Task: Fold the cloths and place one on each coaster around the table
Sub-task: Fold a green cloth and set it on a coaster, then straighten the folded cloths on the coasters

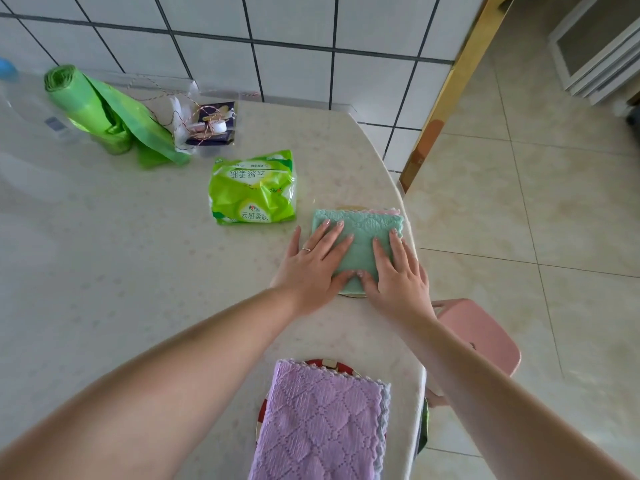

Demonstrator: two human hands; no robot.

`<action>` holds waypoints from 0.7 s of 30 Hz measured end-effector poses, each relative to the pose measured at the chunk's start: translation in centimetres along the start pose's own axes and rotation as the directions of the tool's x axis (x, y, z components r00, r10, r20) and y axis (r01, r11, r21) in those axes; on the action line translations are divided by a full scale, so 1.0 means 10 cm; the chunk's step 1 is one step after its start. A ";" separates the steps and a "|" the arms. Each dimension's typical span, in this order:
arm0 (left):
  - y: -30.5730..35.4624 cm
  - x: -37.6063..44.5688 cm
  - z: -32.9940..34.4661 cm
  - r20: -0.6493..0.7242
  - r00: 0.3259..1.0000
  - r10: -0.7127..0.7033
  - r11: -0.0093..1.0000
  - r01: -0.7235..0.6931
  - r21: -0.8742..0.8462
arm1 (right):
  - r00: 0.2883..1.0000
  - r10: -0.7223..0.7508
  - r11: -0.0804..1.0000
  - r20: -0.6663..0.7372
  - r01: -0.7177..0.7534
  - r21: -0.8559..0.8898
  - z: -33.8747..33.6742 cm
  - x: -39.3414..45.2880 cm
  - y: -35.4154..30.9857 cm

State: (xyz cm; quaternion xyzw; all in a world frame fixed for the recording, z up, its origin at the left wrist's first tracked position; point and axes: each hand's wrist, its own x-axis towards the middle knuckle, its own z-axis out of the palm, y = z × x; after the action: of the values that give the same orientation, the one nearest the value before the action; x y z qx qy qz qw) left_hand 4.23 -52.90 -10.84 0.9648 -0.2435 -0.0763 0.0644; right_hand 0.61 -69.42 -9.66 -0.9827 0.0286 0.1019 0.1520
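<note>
**Green cloth pressed flat on the far coaster — second placement under way**

Green quilted cloth (360,237), folded into a rough square, lies on a pale round coaster (351,294) near the table's right edge; only a thin arc of that coaster shows at the near side and another at the far side. A pink layer (389,212) peeks out at the far right corner, either the cloth's reverse face or a second cloth beneath; which one cannot be told. Both hands rest palm-down on it: the left hand (311,261), wearing a ring, covers the left half, and the right hand (398,275) covers the right half. The fingers (337,233) are spread and extended, gripping nothing — they press or smooth the fabric rather than hold it.

Nearer the wearer, a purple cloth (318,424) sits folded on a red-rimmed coaster (332,363), with a grey layer showing along its right edge. That placement reads as finished.

Progress, as judged from this view: two coasters carry folded cloths, the green one probably receiving its last smoothing. No bare coaster and no unfolded cloth is visible, so whether others wait elsewhere around the table (121,254) cannot be told.

Unrelated items occupy the far side: a green tissue pack (252,188), a roll of green bags (104,112), and a clear packet with string (207,123). A pink stool (481,334) stands beside the table.
</note>
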 end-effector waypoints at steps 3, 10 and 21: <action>-0.05 0.04 0.00 0.024 1.000 -0.005 1.000 0.005 -0.004 | 1.000 0.017 0.999 0.016 -0.017 -0.049 0.05 -0.03 0.02; -0.10 0.11 -0.09 0.110 0.989 -0.097 0.995 0.091 0.051 | 0.997 0.029 0.993 0.071 -0.021 -0.114 -0.03 0.03 0.04; -0.12 -0.38 -0.51 0.141 0.931 -0.337 0.694 0.347 -0.631 | 0.996 -0.089 0.996 -0.016 0.089 0.000 -0.43 -0.46 -0.33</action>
State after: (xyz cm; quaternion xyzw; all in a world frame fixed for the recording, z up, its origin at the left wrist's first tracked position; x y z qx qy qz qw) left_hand 2.39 -49.54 -5.57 0.9104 -0.0191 -0.1729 0.3754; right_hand -2.74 -67.48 -3.76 -0.9837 -0.0138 0.0872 0.1565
